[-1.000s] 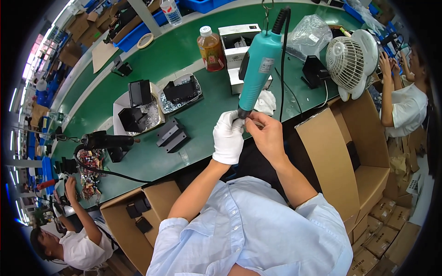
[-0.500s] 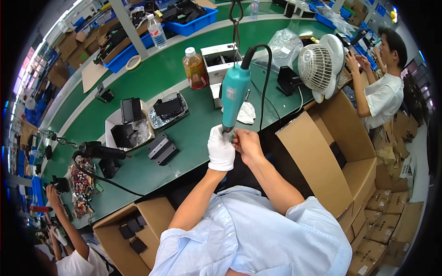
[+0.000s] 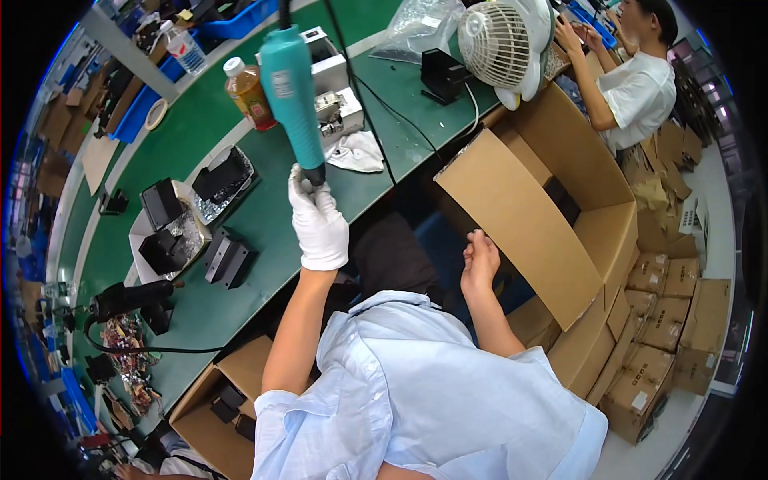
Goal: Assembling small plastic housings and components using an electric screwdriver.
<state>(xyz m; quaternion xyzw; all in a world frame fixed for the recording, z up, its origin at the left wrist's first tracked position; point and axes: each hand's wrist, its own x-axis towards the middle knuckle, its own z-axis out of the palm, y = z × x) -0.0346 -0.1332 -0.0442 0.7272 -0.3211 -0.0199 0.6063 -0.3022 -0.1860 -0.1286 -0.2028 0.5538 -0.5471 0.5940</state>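
Observation:
My left hand (image 3: pixel 318 224), in a white glove, is closed round the dark nose of a teal electric screwdriver (image 3: pixel 290 96). The driver hangs nearly upright, tilted, above the bench. My bare right hand (image 3: pixel 480 260) is off to the right, past the bench edge and beside the flap of a big open carton (image 3: pixel 520 228). Its fingers are curled together; what they hold, if anything, is hidden. A crumpled white cloth (image 3: pixel 358 152) lies behind the driver tip. Left of my gloved hand, a black finned metal part (image 3: pixel 230 258) rests on the green bench (image 3: pixel 280 168).
Two boxes of black parts (image 3: pixel 172 236) stand on the left, near a second black driver (image 3: pixel 132 300). A bottle (image 3: pixel 250 92), a white box (image 3: pixel 340 112) and a fan (image 3: pixel 496 48) are farther back. A lower carton (image 3: pixel 200 400) sits left; a co-worker (image 3: pixel 640 88) is at far right.
My right hand has left the driver tip and moved right and down to the carton flap. My left hand stays on the driver. The view has swung right, shifting the bench leftward.

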